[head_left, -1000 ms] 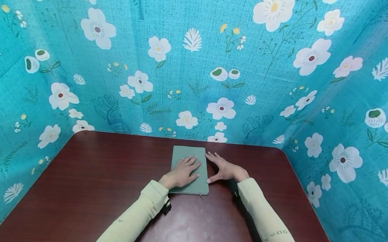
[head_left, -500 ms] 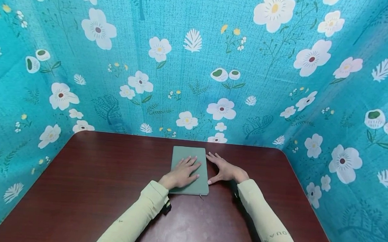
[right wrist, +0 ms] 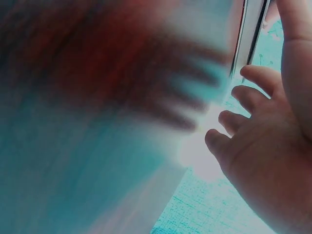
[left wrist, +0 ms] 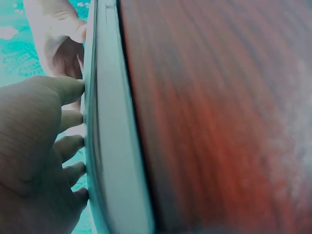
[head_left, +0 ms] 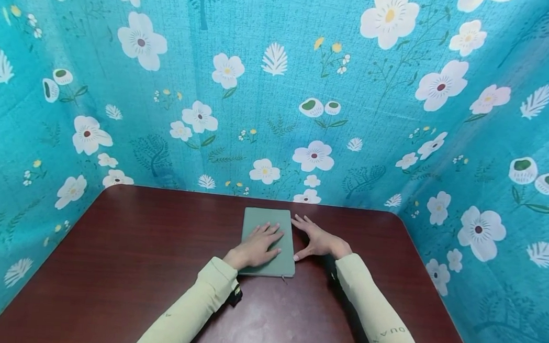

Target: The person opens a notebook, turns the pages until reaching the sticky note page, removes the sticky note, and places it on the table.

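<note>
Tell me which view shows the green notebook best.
The head view: it takes in most of the green notebook, partly covered by the left hand. The left wrist view shows its page edges close up; the right wrist view catches only a narrow strip of its side near the top.

Both pale-sleeved arms [head_left: 195,303] reach toward the desk's [head_left: 148,237] far edge. The left hand [head_left: 257,246] lies palm down, fingers straight and slightly spread. The right hand [head_left: 316,239], nearer the right edge, holds its thumb well apart from relaxed fingers; whether their tips touch anything is hard to tell.
</note>
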Motion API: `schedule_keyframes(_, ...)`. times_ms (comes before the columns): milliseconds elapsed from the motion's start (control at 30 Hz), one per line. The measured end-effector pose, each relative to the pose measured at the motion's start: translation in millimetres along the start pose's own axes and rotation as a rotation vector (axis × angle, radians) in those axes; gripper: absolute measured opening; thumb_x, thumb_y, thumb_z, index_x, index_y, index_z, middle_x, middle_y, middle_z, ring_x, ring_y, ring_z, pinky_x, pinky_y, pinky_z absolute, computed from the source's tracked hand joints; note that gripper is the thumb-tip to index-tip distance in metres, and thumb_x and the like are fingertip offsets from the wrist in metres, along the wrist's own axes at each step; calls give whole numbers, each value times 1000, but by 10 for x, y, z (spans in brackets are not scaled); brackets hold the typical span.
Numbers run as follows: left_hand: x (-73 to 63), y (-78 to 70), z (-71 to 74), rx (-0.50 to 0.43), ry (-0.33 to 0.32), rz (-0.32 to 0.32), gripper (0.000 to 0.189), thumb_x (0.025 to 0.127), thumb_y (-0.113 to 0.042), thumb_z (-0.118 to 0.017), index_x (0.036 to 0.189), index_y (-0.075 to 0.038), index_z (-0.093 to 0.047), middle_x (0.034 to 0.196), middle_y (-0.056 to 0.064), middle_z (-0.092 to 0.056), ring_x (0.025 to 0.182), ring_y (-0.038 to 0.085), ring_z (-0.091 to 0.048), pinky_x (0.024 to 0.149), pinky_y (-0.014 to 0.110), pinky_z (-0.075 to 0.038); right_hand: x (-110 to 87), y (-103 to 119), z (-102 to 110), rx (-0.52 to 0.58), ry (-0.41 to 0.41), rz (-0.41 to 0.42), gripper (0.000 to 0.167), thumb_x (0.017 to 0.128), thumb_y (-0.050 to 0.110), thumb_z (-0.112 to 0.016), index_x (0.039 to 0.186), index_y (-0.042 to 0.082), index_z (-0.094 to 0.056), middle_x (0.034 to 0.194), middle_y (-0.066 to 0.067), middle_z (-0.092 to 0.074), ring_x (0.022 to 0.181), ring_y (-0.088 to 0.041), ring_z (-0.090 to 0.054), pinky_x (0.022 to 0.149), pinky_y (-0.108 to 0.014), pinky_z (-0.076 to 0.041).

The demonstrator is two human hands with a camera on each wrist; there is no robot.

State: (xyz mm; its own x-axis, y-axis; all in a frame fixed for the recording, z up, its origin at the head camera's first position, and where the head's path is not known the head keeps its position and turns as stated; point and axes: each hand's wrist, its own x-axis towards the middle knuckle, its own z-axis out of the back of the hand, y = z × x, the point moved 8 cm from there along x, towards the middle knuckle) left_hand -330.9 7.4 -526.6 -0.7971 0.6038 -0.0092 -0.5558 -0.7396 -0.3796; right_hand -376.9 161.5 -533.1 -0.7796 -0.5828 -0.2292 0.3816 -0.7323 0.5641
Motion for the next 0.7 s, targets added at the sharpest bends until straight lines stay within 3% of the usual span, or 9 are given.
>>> schedule_keyframes(333,-6,-62,93,-28,-6,0,59,107,-38,-50,158,-11,-38,167,12,-28,155,36,-22,124,52,-24,-21,69,124,36,-36,45,113,77,46,-88,164,15,-23,171,-14,-12,157,-43,0,118,-67,-24)
schedule_keyframes(700,-49,-101,280,-130,-41,-1,60,108,-40,-48,159,-10,-36,169,12,-22,156,38,-15,123,53,-24,-49,243,269,79,-42,81,111,80,43,-86,165,18,-19,172,-11,-7,158,-38,3,118,-65,-26)
